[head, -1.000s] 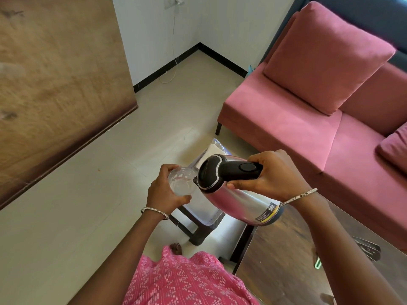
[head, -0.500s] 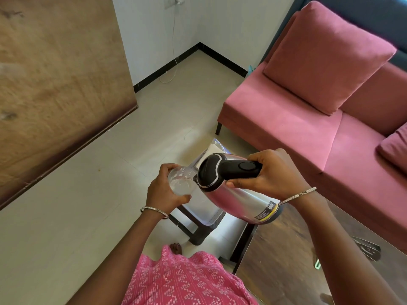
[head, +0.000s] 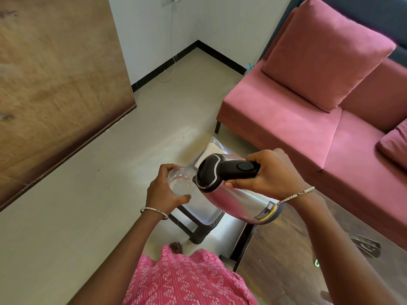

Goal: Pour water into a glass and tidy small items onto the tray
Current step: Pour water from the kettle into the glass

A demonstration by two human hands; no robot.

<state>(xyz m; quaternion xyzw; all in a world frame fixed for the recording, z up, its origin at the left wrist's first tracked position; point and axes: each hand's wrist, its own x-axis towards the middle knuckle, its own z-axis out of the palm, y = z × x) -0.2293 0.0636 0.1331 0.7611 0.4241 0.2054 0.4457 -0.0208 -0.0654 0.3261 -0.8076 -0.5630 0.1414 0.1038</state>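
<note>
- Since a second ago almost nothing has shifted: the kettle (head: 237, 194) has tipped a touch further toward the glass (head: 181, 180), and both hands sit where they were.
- Right hand (head: 271, 172) is closed around the kettle's black handle (head: 237, 169), fingers wrapped over the top and thumb under it, with a thin bracelet (head: 295, 195) at the wrist.
- Kettle is a shiny steel one with a black lid, held in the air and tilted down to the left, so its spout end meets the rim of the glass; a label shows near its base.
- Left hand (head: 163, 192) is curled around the clear glass from the left and below, thumb across its near side, a bangle (head: 154, 210) on that wrist.
- Glass is held in the air just beside the kettle's lid, tilted slightly, with clear water showing in its bottom.
- Below both hands stands a small dark stool (head: 196, 227) carrying a clear plastic-covered tray (head: 211, 146) with something white in it.
- At lower right a glossy brown desk (head: 282, 256) reaches under the right forearm.
- A pink sofa (head: 308, 119) with a cushion (head: 326, 51) fills the upper right; pale floor tiles (head: 77, 205) lie to the left.
</note>
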